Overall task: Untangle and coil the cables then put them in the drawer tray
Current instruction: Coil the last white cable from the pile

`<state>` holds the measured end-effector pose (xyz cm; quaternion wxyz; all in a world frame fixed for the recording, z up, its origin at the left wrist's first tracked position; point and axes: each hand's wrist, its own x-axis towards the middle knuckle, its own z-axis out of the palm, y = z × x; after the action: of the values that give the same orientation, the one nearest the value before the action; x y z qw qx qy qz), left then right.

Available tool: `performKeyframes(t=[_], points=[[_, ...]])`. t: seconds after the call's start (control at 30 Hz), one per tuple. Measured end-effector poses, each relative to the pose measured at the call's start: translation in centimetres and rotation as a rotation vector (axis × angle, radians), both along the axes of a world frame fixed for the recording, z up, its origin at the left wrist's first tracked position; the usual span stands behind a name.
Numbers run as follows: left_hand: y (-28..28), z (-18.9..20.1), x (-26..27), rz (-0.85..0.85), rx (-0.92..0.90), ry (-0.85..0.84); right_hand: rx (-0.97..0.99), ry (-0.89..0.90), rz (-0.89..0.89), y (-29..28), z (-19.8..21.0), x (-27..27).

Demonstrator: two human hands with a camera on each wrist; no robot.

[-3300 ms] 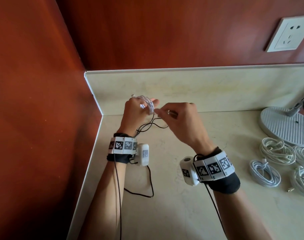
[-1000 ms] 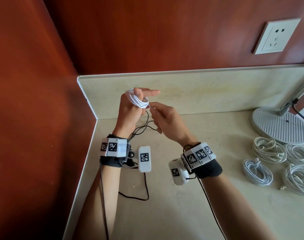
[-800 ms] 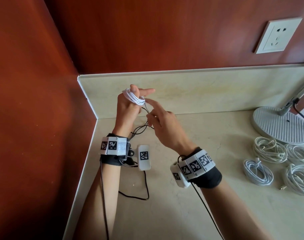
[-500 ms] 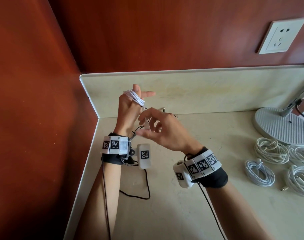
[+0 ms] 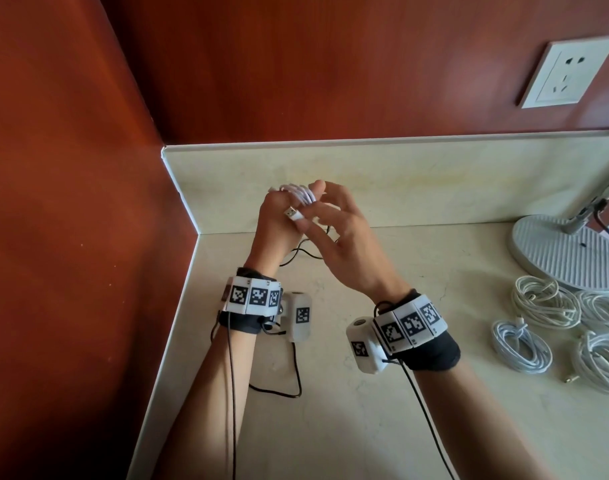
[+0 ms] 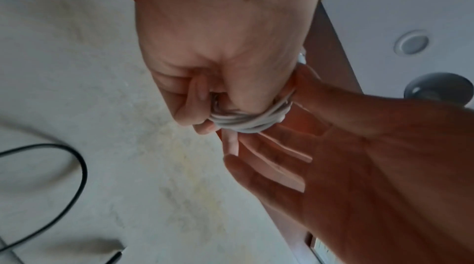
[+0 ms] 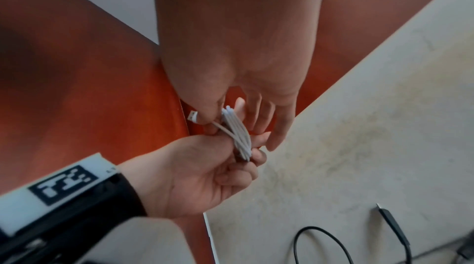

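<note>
At frame centre the left hand (image 5: 279,223) grips a white cable (image 5: 301,195) wound around its fingers, while the right hand (image 5: 344,237) pinches its plug (image 5: 293,213), pointing upper left.

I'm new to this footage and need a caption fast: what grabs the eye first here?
At centre, the left hand holds up a white cable wound around its fingers, while the right hand pinches the cable's USB plug beside the loops. At the right of the countertop, several coiled white cables lie by a round lamp base.
</note>
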<state>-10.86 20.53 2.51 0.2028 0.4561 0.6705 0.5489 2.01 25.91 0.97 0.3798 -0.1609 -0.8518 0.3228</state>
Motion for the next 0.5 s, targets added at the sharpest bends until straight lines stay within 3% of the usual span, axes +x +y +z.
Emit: performKeyframes(t=[0.17, 0.33, 0.43, 0.5], points=[[1.5, -0.7, -0.7, -0.084, -0.065, 0.281, -0.118, 0.104, -0.069, 0.3, -0.7, -0.4], [1.2, -1.8, -2.0, -0.352, -0.199, 0.199, -0.363, 0.168, -0.128, 1.4, -1.4, -0.2], [0.5, -1.3, -2.7, -0.368, -0.204, 0.190, -0.423, 0.210, -0.152, 2.5, -1.4, 0.6], [0.4, -1.0, -3.0, -0.366, -0.115, 0.171, -0.461, 0.238, -0.161, 3.0, -1.3, 1.0]])
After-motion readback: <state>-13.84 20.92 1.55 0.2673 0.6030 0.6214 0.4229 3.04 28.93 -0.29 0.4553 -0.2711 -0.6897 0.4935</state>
